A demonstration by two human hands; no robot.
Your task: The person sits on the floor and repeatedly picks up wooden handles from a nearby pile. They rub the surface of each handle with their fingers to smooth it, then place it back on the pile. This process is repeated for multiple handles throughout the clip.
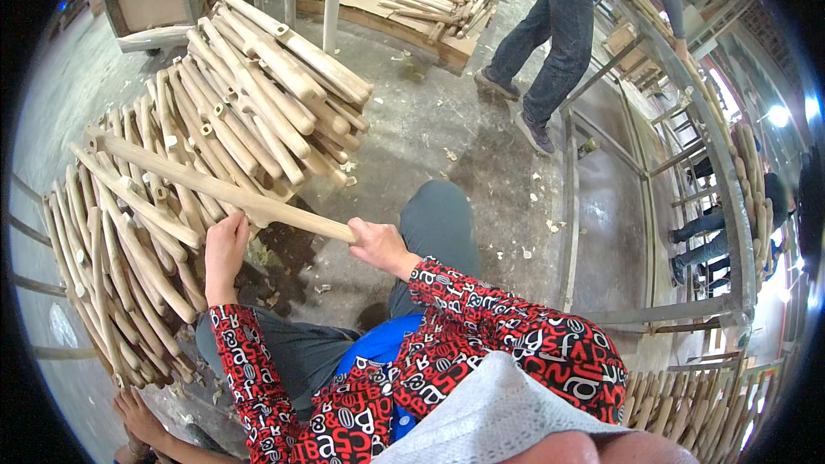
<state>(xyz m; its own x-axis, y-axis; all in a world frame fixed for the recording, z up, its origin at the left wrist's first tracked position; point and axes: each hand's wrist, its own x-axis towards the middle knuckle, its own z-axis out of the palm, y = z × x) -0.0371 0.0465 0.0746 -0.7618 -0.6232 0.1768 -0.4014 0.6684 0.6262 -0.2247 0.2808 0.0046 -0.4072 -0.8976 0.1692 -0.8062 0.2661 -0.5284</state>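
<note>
A long, pale, slightly curved wooden furniture leg (202,182) slants across in front of me, its thicker far end over the stacked pieces at the left. My right hand (381,247) is closed around its slimmer near end, by my knee. My left hand (225,251) is closed too, its fingertips against the lower edge near the middle of the leg. A small dark shape shows beside those fingers, too unclear to name. Beyond and left of my hands lies a big pile of similar wooden legs (249,90), some with square holes in their ends.
Another person's hand (137,419) touches the pile at lower left. A standing person (559,26) in blue works at a metal frame rack (657,314) on the right. More wooden pieces lie on a low pallet (378,19) at the back. Pale shavings dot the concrete floor (507,206).
</note>
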